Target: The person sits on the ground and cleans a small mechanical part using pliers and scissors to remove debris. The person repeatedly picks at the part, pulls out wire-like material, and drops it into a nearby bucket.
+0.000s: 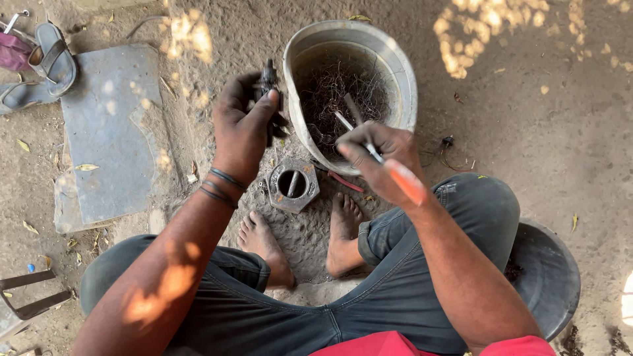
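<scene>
I sit on the ground with bare feet, and both hands are raised in front of me. My left hand (242,125) grips a small dark metal part (267,82) by the rim of a dented metal basin (395,62). My right hand (381,158) holds a screwdriver (395,173) with an orange handle, its shaft pointing up and left over the basin. Tangled thin wire (330,99) fills the basin. A large hexagonal metal nut (293,184) with a rod in its hole lies on the dirt between my hands, just ahead of my toes.
A flat grey stone slab (109,125) lies to the left, with sandals (39,69) at the far left. A dark round pan (547,277) sits by my right knee. A red stick (344,182) lies under the basin's edge. A metal frame (26,300) stands at bottom left.
</scene>
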